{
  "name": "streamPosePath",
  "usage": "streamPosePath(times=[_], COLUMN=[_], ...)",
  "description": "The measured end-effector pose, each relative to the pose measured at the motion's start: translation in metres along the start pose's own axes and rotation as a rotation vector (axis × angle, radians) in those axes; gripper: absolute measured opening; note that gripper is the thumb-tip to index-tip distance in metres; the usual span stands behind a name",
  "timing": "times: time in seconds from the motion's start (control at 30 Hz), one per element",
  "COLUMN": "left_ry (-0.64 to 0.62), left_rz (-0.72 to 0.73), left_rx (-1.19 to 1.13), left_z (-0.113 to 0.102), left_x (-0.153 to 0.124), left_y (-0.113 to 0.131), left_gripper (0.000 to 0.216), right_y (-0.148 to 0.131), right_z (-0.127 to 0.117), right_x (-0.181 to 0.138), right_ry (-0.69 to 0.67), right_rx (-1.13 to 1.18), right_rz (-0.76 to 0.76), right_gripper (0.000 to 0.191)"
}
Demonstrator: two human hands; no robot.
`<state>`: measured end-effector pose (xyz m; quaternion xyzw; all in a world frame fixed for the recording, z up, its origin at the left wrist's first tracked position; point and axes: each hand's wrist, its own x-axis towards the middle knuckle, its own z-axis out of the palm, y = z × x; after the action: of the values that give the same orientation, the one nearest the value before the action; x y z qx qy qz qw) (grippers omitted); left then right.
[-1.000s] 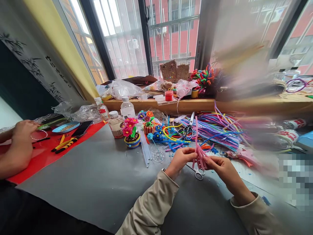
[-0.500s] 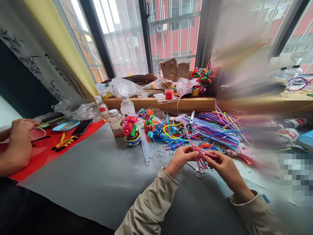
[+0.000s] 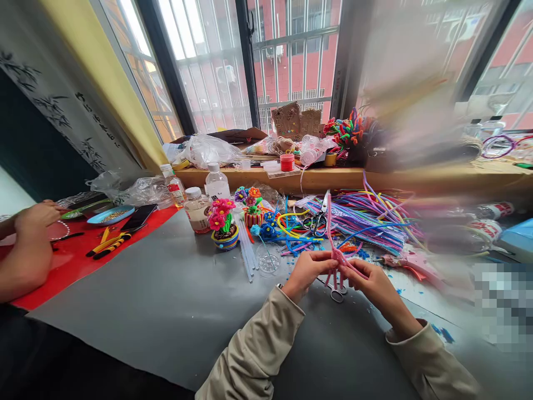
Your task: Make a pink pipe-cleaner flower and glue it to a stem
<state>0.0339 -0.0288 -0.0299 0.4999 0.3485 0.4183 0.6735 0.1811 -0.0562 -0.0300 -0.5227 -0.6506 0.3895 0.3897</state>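
Note:
Pink pipe cleaners [image 3: 330, 228], bent and gathered into a small bunch, are held between both hands above the grey table. My left hand [image 3: 307, 273] pinches the bunch from the left, thumb and fingers closed. From the right, my right hand [image 3: 370, 282] grips strands of the same bunch. One long stem points straight up, and several short ends hang below the fingers. Partly covered by the bunch, a small pair of scissors [image 3: 337, 296] lies on the table under my hands. Black-handled scissors [image 3: 318, 219] rest farther back beside a pile of coloured pipe cleaners [image 3: 366, 225].
Pipe-cleaner flower pots [image 3: 225, 236], bottles [image 3: 197, 211], clear sticks [image 3: 246, 255] and a clear round dish [image 3: 268, 260] stand left of my hands. A pink glue gun [image 3: 410, 261] lies to the right. Another person's hand [image 3: 37, 216] is at the red mat [image 3: 75, 261].
The long pink stem has swung from leaning left to upright, as the bunch turned between my fingers. My right hand has shifted slightly left. Both hands keep their hold.

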Motion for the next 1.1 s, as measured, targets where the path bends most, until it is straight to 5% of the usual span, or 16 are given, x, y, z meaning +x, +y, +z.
streamPosePath(times=[0.4,0.73,0.93,1.1], left_ry=[0.019,0.098,0.065,0.003], left_rz=[0.123,0.315,0.322,0.142], left_rx=[0.248,0.677,0.657,0.310], left_z=[0.001,0.003,0.003,0.006], left_x=[0.001,-0.002,-0.001,-0.001], left_y=[-0.001,0.002,0.003,0.004], left_gripper=[0.029,0.025,0.024,0.026], right_y=[0.013,0.006,0.002,0.005], right_z=[0.001,0.003,0.002,0.000], right_x=[0.006,0.003,0.001,0.001], right_ry=[-0.044,0.081,0.130,0.091], right_rx=[0.066,-0.179,-0.190,-0.076], right_rz=[-0.017,-0.055,-0.055,-0.039], right_gripper=[0.027,0.020,0.021,0.018])
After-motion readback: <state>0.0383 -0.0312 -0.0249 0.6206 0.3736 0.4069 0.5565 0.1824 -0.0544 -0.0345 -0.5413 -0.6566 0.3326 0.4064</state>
